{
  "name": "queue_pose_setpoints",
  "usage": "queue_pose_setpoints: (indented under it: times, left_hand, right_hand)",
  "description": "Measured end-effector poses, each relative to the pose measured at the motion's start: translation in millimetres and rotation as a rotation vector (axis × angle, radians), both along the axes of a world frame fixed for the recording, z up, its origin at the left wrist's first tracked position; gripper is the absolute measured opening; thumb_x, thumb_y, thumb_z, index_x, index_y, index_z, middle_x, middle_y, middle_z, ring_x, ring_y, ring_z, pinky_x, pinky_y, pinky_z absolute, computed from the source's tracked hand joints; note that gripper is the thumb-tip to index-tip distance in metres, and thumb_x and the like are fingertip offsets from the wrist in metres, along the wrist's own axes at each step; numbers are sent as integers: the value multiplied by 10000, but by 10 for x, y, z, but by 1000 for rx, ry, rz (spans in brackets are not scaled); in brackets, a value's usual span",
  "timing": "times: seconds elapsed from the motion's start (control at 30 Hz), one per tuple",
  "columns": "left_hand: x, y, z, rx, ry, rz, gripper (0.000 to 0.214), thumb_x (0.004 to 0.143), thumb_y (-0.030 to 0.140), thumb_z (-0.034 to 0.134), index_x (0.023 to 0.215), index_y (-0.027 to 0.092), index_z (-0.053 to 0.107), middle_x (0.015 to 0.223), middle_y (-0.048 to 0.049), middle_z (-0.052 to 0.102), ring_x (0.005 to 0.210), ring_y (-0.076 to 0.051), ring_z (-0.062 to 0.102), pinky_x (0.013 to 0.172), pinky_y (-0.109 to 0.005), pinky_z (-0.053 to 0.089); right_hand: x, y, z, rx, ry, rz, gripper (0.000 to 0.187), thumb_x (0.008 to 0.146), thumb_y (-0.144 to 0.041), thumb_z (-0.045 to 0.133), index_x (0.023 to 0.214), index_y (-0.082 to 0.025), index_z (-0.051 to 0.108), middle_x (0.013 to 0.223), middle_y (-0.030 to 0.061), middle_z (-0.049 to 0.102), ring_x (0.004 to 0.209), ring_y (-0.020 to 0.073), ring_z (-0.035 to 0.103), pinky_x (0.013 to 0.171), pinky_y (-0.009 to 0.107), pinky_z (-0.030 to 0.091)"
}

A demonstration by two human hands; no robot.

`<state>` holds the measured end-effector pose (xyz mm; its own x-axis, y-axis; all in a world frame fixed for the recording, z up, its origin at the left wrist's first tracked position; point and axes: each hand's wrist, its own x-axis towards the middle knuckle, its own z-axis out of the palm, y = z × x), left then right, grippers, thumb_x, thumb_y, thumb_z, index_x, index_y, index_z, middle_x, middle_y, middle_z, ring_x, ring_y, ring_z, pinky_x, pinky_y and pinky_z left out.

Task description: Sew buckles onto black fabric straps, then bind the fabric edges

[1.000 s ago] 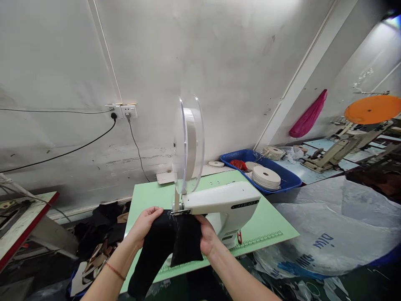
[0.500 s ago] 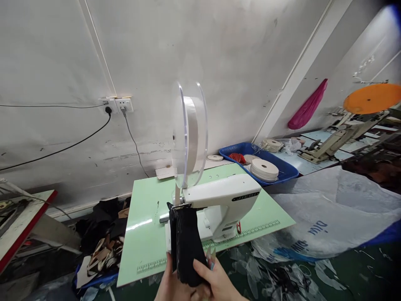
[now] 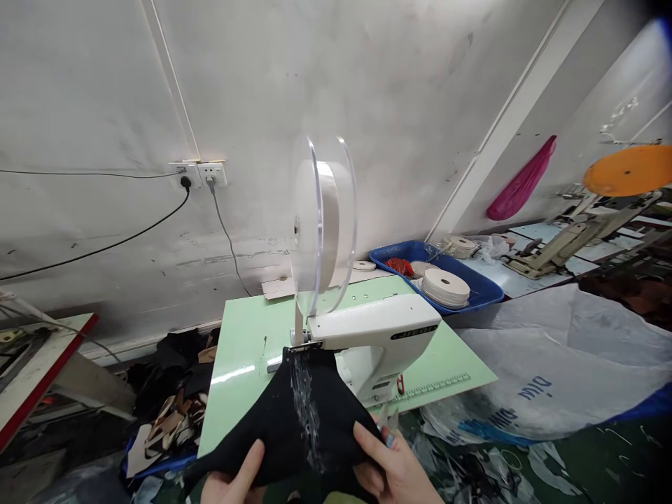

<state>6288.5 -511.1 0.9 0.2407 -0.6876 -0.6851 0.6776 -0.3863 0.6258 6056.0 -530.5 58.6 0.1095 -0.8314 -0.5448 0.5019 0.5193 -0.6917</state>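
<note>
A piece of black fabric (image 3: pixel 336 392) is stretched out below the head of a white machine (image 3: pixel 378 322), its upper end at the metal guide on the machine's left end. Down its middle runs a whitish, shiny streak. My left hand (image 3: pixel 236 476) pinches the fabric's lower left, thumb on top. At the lower right my right hand (image 3: pixel 386 455) grips the cloth, with a small pointed tool, perhaps scissors or tweezers, also at its fingers. Above the machine stands a clear reel (image 3: pixel 315 224) of white tape, which runs down to the guide.
The machine sits on a light green table (image 3: pixel 241 336) with a ruler along its front edge. A blue tray (image 3: pixel 477 287) holds tape rolls (image 3: pixel 445 285) at the back right. A large plastic bag (image 3: pixel 525 357) lies right; fabric scraps (image 3: pixel 173 420) are piled left.
The black fabric, folded narrow before, is now spread wide, showing the whitish streak. My left hand has moved left and my right hand slightly right. The view has shifted slightly.
</note>
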Motion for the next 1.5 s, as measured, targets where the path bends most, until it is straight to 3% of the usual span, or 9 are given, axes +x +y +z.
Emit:
queue_pose_setpoints:
  times: [0.23,0.5,0.83,1.0,1.13,1.23,1.3,1.37,1.5]
  left_hand:
    - [-155,-269,489,-60,62,24,611,706,94,772,1237,303,555,1205,-31,690,1191,-298,597,931,-410,586]
    - [-206,-539,858,25,77,64,448,827,101,663,1231,278,578,1301,-44,625,1232,-274,563,988,-381,553]
    - [-195,-791,877,-49,6,66,417,831,37,638,1198,232,606,1230,-68,664,1244,-244,555,1077,-392,450]
    - [-167,-903,800,-65,-23,59,391,813,52,670,1161,223,629,1170,-72,689,1206,-254,586,990,-365,538]
    - [-167,-964,775,-74,-12,41,266,840,73,644,1087,174,651,1124,-93,700,1146,-244,625,929,-318,578]
    - [-196,-925,795,-104,8,-24,316,835,116,667,1130,223,625,1152,-73,685,1089,-263,652,856,-371,616]
    - [-234,-880,800,-126,16,-112,445,784,144,734,1189,258,590,1172,-71,673,1057,-289,663,836,-416,620]
    - [-281,-849,795,-157,-7,-169,586,709,154,802,1229,270,559,1188,-75,664,1067,-299,655,852,-414,610]
    - [-359,-845,785,-236,-96,-170,685,593,222,871,1207,248,569,1201,-87,660,1150,-318,603,851,-375,586]
  right_hand:
    - [-5,-207,27,-38,-94,-27,550,581,-454,891,688,-207,411,421,-149,302,351,0,181,393,183,147]
    - [-15,-441,-66,-85,-165,-41,547,609,-385,891,685,-205,380,485,-141,352,371,-2,214,397,175,178]
    - [35,-671,-199,-152,-176,-26,533,619,-394,873,688,-207,379,488,-145,298,387,7,179,395,187,168]
    - [84,-791,-230,-184,-71,-39,544,600,-455,857,703,-220,377,524,-139,298,396,18,189,402,198,190]
    - [17,-835,-261,-213,134,-20,475,679,-539,783,717,-221,432,518,-111,366,392,45,238,406,224,217]
    - [-141,-719,-226,-272,371,-35,337,777,-476,734,828,-212,530,627,-39,517,521,111,453,472,231,322]
    - [-228,-618,-149,-442,687,4,230,877,-426,632,967,-229,555,829,26,591,743,173,564,593,247,417]
    - [-248,-568,-32,-719,1042,129,178,971,-365,469,1050,-233,557,971,79,587,855,206,585,679,284,467]
    - [-108,-692,210,-1190,1421,264,190,991,-242,412,1064,-184,578,928,100,584,775,194,609,630,275,491]
